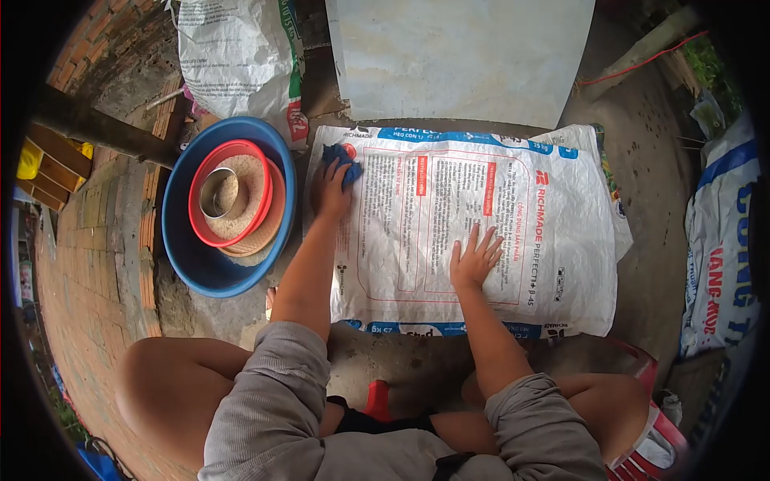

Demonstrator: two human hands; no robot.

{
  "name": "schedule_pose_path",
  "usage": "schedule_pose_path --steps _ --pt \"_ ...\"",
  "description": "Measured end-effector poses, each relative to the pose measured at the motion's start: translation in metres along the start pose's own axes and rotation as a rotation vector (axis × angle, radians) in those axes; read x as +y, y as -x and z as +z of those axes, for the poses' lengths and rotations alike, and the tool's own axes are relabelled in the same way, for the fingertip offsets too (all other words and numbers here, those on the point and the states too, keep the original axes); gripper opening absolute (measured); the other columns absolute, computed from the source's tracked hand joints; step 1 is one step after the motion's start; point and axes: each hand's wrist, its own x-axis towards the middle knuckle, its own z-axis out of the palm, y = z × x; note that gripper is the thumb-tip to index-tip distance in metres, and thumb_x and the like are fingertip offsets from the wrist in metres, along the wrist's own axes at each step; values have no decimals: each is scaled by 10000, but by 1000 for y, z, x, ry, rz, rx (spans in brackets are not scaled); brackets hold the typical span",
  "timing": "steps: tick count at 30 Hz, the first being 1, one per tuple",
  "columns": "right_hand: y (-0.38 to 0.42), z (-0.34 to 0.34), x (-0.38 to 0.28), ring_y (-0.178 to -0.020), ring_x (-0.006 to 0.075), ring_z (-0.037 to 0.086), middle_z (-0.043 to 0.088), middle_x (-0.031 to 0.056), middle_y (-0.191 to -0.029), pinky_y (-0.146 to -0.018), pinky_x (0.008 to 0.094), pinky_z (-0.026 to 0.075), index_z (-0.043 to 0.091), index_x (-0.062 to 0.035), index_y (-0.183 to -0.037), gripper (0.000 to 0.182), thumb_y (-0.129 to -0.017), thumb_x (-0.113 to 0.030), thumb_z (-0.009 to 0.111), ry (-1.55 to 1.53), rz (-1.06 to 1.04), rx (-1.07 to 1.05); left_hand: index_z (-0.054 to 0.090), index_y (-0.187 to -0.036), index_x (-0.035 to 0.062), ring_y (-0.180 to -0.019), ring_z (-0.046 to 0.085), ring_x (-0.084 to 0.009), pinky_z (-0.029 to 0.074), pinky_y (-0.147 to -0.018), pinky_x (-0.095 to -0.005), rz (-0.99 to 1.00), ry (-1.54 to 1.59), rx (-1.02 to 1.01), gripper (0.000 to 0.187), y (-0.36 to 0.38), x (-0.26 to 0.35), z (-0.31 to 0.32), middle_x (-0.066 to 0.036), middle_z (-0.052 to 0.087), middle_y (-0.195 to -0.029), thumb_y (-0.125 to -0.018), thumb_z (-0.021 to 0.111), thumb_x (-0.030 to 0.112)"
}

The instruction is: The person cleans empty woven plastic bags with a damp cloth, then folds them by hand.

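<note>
Plainly, the biggest thing we had before us was a white printed sack [437, 216], spread flat and wrinkled just right of the middle, its lettering turned sideways to us. Past its far edge we saw a pale board [457, 56] lying close by. Well apart on the right we had a blue-striped sack [718, 248], and to the left of the printed one, just beside it, a blue basin [178, 220]; beyond the basin, at the far left, we saw a green-edged sack [233, 64]. Inside the basin a red bowl [204, 231] sat over a tan round vessel [271, 220]. Our right hand [477, 260] lay palm down on the printed sack, a little right of its middle, fingers spread and grasping nothing. Our left hand [327, 188] was near that sack's far left corner, its fingers curled over what it gripped. Within the red bowl we saw a metal cup [211, 195] among pale grains [253, 180]. Smaller still was the bunched blue cloth [350, 170], clasped under our left fingers against the printed sack.
</note>
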Motion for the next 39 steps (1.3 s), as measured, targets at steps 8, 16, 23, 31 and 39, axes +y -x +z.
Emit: schedule_pose_path --steps 8,16,23,31,39 --pt "2 3 0 -1439 508 112 168 245 -1579 -1146 621 115 330 -120 -1512 679 -935 -443 490 1 9 19 621 -1230 235 -1135 512 -387 414 -1028 -437 205 162 -23 562 31 185 20 -57 537 -1380 -718 627 3" --pt "2 6 2 -1439 508 118 181 235 -1580 -1146 623 103 323 -110 -1512 676 -945 -450 465 -56 21 20 600 -1265 387 -1381 384 -303 270 -1152 -494 597 20 -458 556 31 200 79 23 430 -1495 -779 665 126" --pt "0 1 2 -1439 505 116 175 231 -1583 -1149 618 106 311 -138 -1522 669 -947 -443 466 -55 31 2 622 -1274 294 -1264 468 -362 358 -1095 -422 22 -191 -78 590 -27 16 -2 -1 438 -1491 -769 587 -9" --pt "2 2 -1 -1449 485 106 168 231 -1585 -1157 606 107 323 -141 -1518 658 -952 -449 457 -16 22 5 626 -1277 269 -1091 528 -380 408 -1002 -433 31 -97 73 634 31 136 -3 -30 506 -1432 -717 583 -24" --pt "2 4 0 -1449 484 100 144 219 -1592 -1158 600 103 267 -168 -1539 640 -976 -419 440 26 30 -42 492 -1407 284 -1337 430 -304 328 -1113 -515 494 -66 -280 539 158 184 30 -9 435 -1487 -880 568 201"
